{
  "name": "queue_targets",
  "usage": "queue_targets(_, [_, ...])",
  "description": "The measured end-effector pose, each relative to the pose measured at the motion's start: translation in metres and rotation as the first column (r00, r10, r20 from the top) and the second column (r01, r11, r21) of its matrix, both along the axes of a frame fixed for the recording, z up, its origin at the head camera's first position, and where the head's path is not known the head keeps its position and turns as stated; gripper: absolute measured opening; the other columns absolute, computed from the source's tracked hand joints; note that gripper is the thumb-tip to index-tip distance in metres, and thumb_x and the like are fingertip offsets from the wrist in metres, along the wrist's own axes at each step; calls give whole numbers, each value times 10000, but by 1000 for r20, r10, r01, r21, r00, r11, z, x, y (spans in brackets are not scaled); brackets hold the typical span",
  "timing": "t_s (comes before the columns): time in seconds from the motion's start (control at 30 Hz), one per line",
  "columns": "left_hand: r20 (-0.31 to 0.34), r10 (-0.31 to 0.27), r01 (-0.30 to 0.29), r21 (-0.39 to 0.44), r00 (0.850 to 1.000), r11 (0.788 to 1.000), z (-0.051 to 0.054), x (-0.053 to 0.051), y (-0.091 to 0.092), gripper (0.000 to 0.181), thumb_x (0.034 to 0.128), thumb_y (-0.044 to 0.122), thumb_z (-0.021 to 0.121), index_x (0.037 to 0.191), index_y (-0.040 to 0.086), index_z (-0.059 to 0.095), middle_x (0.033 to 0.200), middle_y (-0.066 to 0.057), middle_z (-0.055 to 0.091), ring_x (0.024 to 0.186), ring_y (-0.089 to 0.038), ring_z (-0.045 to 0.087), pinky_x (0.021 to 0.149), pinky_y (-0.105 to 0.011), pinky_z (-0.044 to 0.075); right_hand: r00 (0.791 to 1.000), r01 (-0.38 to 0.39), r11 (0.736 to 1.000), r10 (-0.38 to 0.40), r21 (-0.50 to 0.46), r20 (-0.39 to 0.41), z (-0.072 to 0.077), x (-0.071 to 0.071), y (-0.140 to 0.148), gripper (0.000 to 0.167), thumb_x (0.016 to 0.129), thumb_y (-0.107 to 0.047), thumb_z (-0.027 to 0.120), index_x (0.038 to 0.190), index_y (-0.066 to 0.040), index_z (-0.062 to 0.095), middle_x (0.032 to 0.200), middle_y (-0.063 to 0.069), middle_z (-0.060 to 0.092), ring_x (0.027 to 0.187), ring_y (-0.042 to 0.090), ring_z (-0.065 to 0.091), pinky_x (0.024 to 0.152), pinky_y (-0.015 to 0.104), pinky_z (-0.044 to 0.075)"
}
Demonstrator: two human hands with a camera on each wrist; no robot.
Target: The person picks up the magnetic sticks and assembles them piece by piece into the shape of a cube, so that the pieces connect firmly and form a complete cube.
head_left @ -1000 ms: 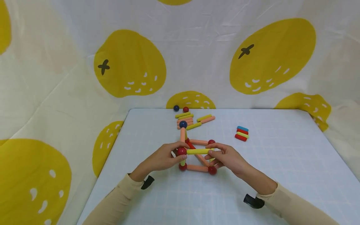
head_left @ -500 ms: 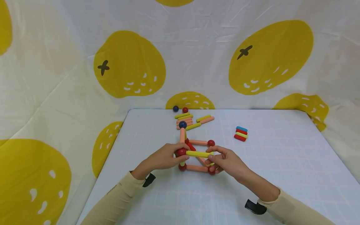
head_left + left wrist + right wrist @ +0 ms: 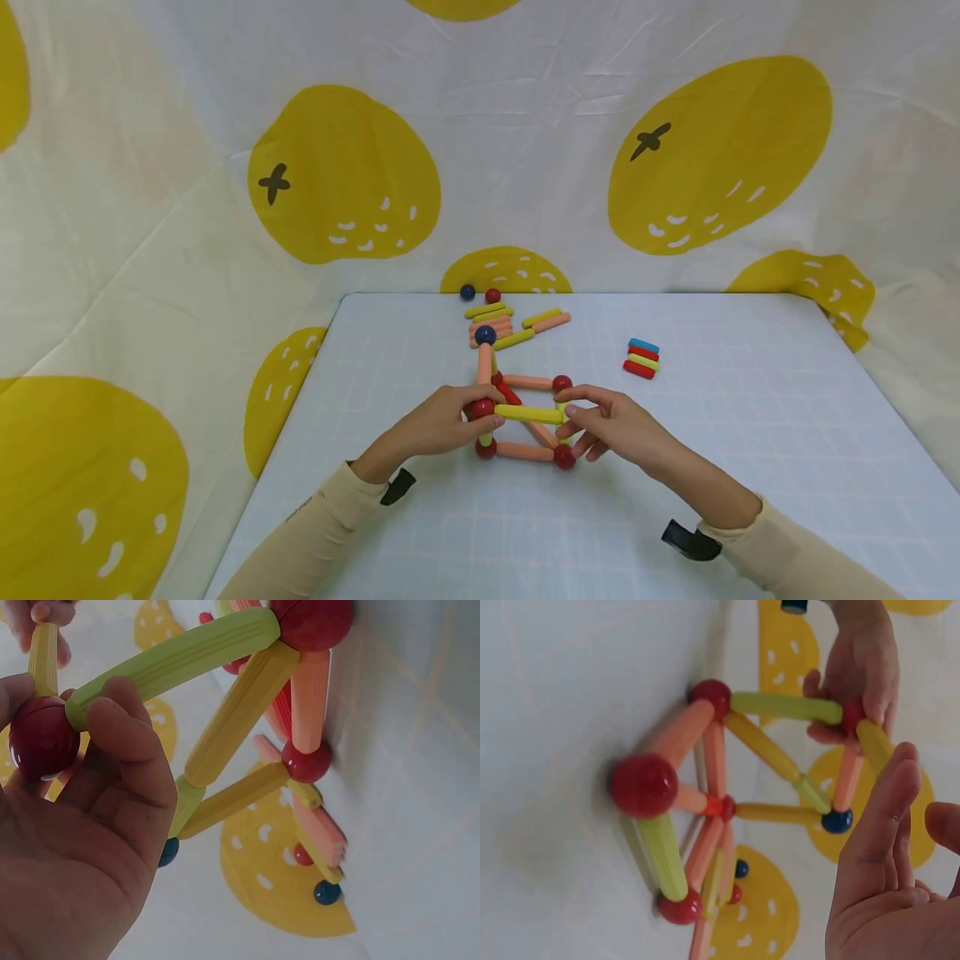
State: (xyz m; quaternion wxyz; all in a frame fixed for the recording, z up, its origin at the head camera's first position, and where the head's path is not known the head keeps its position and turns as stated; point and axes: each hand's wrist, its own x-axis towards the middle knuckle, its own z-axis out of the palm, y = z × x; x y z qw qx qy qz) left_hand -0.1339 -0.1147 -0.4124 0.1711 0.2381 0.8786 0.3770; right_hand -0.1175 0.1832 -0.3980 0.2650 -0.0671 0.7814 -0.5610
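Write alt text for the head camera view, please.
A person's left hand grips a red ball on a stick-and-ball frame, while their right hand is at the other end of the ball's yellow stick. Loose sticks and balls lie behind on the pale table.

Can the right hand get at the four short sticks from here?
Probably yes: the short sticks lie beyond the right hand, and nothing visible stands between; the frame is to their left.
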Motion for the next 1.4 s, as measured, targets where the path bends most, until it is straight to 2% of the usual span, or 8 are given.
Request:
queue_targets(0.13, [5, 11, -11, 15, 1000, 1000, -2, 0, -2, 238, 989, 387, 669, 1220, 331, 653, 752, 60, 554, 680, -155, 530, 562, -232, 382, 999, 27, 999, -26, 37, -33, 2, -23, 17, 499, 1045, -399, 566, 1446, -106, 517, 1088, 117, 764, 830, 258, 745, 743, 302, 608])
queue_targets(0.27, [13, 8, -9, 18, 1000, 1000, -4, -1, -3, 258, 991, 396, 665, 1236, 320, 651, 790, 70, 608, 722, -135, 559, 588, -238, 425, 997, 71, 996, -70, 54, -27, 0, -56, 34, 528, 1063, -403, 527, 1488, -94, 473, 1123, 58, 759, 850, 191, 740, 764, 265, 603])
queue_targets(0.4, [20, 6, -6, 32, 1000, 999, -5, -1, -4, 263, 991, 393, 665, 1244, 322, 646, 805, 72, 618, 735, -125, 567, 598, -239, 438, 993, 114, 991, -115, 71, 5, -3, -93, 42, 591, 1066, -441, 499, 1538, -96, 412, 1301, 124, 695, 886, 114, 722, 796, 213, 586])
queue_targets(0.57, [14, 14, -15, 54, 1000, 998, -8, -1, -8, 257, 991, 363, 670, 1243, 320, 647, 830, 77, 621, 746, -117, 567, 596, -235, 447, 982, 172, 984, -174, 37, 71, -8, -146, 35, 653, 1059, -495, 479, 1582, -128, 346, 1525, 184, 517, 923, 67, 707, 868, 189, 567])
queue_targets(0.77, [0, -4, 4, 66, 1000, 998, -10, -3, -7, 259, 996, 382, 663, 1244, 309, 650, 864, 90, 653, 746, -93, 577, 613, -219, 467, 966, 228, 973, -221, -42, 134, -15, -199, 16, 654, 1075, -450, 466, 1612, -127, 276, 1561, 147, 484, 884, 32, 704, 870, 166, 557])
queue_targets(1.03, [28, -24, 21, 89, 999, 996, -10, -3, -3, 226, 997, 362, 665, 1213, 296, 655, 854, 108, 652, 719, -57, 572, 606, -197, 455, 971, 199, 980, -201, 28, 131, -30, -243, -21, 631, 1082, -433, 454, 1592, -96, 297, 1511, 153, 539, 809, 38, 710, 859, 192, 567])
queue_targets(1.23, [55, -24, 18, 109, 998, 994, -10, -4, -3, 228, 994, 344, 673, 1216, 294, 659, 931, 100, 655, 763, -35, 576, 609, -179, 463, 969, 162, 985, -171, 63, 180, -47, -274, -48, 613, 1096, -387, 433, 1612, -101, 263, 1496, 151, 555, 899, 99, 707, 803, 179, 572])
queue_targets(1.4, [56, -16, 12, 87, 998, 996, -6, -5, -5, 234, 990, 334, 680, 1216, 279, 664, 858, 110, 645, 693, -29, 553, 586, -172, 451, 980, 110, 986, -128, 122, 150, -56, -293, -71, 574, 1095, -378, 441, 1572, -72, 347, 1436, 150, 596, 895, 114, 679, 767, 186, 560])
